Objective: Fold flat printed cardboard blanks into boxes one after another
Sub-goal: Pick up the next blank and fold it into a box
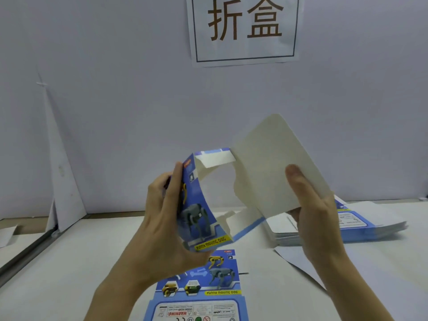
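Cardboard blank [196,212]: half opened, flaps unfolded.
Fingers [298,186]: your left hand [162,218] and right hand [317,218] grasp it.
Stack [361,228]: flat blanks left.

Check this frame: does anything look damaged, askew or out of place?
Nothing looks damaged. The box, held by the left hand and right hand, is simply half-opened. The only untidy bit is the stack of blanks at the right of the table: its sheets are fanned out rather than squared.
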A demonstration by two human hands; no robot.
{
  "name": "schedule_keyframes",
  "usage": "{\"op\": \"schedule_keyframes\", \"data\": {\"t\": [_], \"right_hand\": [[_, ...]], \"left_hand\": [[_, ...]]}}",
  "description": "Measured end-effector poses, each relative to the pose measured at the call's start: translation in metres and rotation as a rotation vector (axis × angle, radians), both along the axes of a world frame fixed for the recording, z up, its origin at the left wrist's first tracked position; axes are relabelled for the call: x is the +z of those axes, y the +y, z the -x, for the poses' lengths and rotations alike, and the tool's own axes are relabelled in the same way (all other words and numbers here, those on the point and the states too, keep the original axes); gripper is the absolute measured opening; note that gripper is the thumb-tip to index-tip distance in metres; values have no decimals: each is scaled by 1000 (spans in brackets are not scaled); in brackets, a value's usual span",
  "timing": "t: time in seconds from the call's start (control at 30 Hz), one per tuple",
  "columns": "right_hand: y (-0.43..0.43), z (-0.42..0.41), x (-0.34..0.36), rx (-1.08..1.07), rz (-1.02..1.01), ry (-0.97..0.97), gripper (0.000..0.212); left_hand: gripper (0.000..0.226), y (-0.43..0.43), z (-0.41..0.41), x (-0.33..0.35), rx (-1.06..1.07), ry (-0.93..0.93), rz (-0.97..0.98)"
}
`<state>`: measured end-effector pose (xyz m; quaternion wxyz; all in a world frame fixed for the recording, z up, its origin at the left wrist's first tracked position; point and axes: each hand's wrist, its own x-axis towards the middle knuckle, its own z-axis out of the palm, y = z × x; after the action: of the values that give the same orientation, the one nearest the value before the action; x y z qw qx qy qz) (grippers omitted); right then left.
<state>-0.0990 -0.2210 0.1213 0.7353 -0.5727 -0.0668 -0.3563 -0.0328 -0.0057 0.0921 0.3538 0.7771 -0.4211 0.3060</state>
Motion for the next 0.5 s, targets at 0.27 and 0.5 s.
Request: {"op": "schedule_keyframes", "data": {"t": [0.27, 0.5], "right_hand": [[-5, -22, -21, 634, -554, 557, 18], [-25, -20, -16, 775, -533, 505, 47]], "left_hand": [[145, -19, 10, -10, -95, 107, -81], [40, -18, -1, 13, 9, 174, 232]]}}
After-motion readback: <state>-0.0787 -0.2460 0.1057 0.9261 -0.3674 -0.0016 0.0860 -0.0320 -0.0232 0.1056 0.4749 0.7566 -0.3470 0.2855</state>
